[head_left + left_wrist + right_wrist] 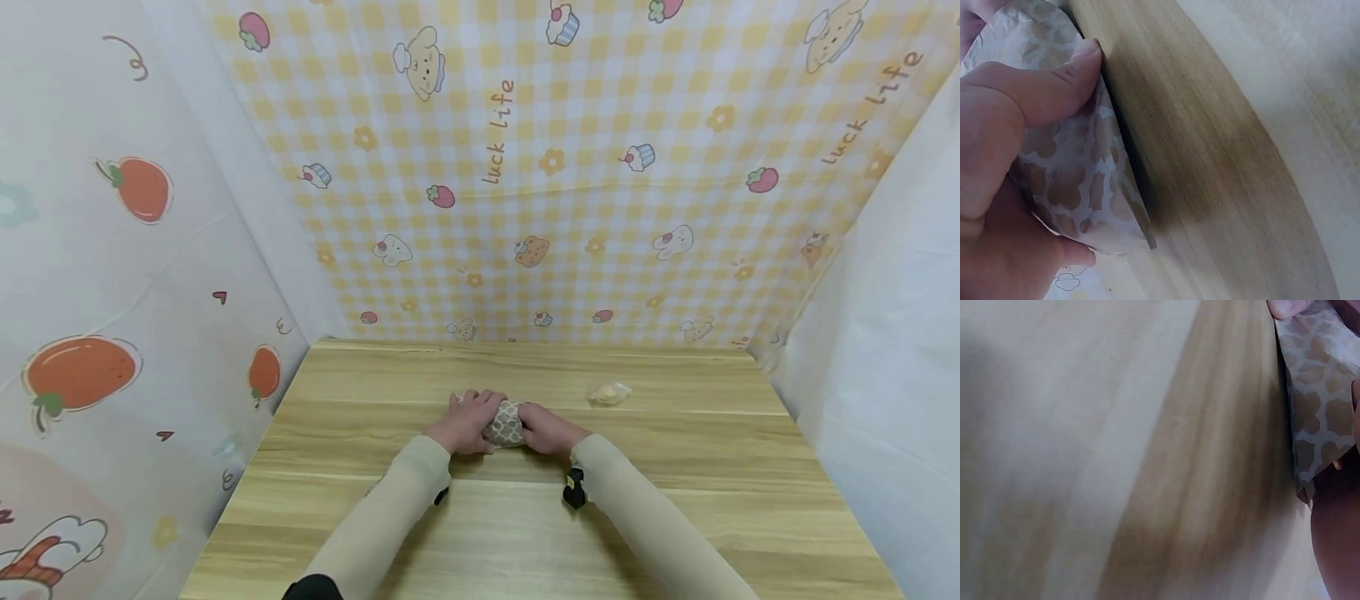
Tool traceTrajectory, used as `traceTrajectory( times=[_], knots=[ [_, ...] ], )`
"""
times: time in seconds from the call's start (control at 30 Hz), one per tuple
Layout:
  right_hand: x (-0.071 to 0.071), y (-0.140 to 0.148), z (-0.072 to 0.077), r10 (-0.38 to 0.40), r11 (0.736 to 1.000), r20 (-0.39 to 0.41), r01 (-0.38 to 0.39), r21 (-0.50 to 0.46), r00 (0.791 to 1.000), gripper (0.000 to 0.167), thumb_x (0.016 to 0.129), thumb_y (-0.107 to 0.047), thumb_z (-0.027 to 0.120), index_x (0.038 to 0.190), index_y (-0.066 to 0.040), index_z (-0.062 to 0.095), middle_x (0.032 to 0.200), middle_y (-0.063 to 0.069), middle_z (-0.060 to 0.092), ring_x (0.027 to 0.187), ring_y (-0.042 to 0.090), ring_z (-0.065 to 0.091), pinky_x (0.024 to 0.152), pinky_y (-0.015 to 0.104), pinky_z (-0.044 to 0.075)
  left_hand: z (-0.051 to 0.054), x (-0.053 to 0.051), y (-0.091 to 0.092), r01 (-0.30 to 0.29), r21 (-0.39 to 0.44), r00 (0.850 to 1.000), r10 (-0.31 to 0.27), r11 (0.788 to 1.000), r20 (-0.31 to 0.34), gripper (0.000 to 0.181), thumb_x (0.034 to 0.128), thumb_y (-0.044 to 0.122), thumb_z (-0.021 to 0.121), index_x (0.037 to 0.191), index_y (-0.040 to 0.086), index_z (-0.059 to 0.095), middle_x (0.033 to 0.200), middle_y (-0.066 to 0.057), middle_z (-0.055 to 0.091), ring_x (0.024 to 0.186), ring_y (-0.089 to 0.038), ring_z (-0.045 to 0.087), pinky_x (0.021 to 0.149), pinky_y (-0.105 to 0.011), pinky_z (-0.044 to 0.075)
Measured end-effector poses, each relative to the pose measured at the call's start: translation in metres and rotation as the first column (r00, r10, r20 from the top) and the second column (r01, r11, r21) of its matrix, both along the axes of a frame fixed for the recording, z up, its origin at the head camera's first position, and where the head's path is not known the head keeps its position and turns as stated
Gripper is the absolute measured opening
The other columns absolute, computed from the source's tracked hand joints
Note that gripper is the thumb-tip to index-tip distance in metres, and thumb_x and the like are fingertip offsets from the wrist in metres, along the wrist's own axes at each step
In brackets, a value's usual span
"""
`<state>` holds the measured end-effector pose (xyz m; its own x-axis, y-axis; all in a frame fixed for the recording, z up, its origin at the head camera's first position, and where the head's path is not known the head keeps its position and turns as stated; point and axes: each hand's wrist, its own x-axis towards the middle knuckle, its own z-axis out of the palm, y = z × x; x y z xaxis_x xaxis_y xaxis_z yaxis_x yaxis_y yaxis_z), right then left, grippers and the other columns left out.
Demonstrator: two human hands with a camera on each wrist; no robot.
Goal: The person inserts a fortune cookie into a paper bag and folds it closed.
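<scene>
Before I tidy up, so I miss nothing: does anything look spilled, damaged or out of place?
Nothing visible looks spilled or damaged. The only stray-looking thing is a small translucent item, alone toward the back right of the table, apart from the patterned package; I can't tell what it is.

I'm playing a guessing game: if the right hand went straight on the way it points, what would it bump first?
The packet, which the right hand touches; then probably the left hand, though depth is unclear.
</scene>
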<state>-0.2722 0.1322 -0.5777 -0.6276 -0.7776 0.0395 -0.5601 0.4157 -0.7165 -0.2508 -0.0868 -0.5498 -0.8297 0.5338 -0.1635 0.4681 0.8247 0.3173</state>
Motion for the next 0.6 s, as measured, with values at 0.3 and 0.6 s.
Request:
traceTrajectory(
  times=[0.3, 0.6],
  knots=[
    [-0.0055, 0.0000, 0.0020, 0.081, 0.995, 0.016, -0.082, 0.064, 0.997, 0.023, 0.107, -0.002, 0.051, 0.124, -0.003, 0.067, 0.118, 0.006, 0.071, 0.105, 0.013, 0.065, 0.095, 0.032, 0.054, 0.0017, 0.0012, 0.0010, 0.026, -0.009, 0.999, -0.026, 1.000, -0.029, 0.087, 0.0820, 0.027, 0.093, 0.152, 0.016, 0.042, 0.150, -0.006, 0.053, 0.136, -0.036, 0.048, 0.113, -0.075, 0.031],
    [-0.0019, -0.0041, 0.0049, 0.117, 0.986, 0.057, -0.122, 0.110, 0.992, 0.038, 0.109, -0.005, 0.045, 0.146, 0.002, 0.053, 0.147, 0.018, 0.058, 0.136, 0.030, 0.055, 0.117, 0.044, 0.043, 0.0013, 0.0010, 0.0019, 0.025, -0.024, 0.999, -0.026, 0.999, -0.044, 0.084, 0.0807, 0.028, 0.094, 0.150, 0.018, 0.046, 0.148, -0.007, 0.056, 0.135, -0.036, 0.050, 0.114, -0.075, 0.030]
  ],
)
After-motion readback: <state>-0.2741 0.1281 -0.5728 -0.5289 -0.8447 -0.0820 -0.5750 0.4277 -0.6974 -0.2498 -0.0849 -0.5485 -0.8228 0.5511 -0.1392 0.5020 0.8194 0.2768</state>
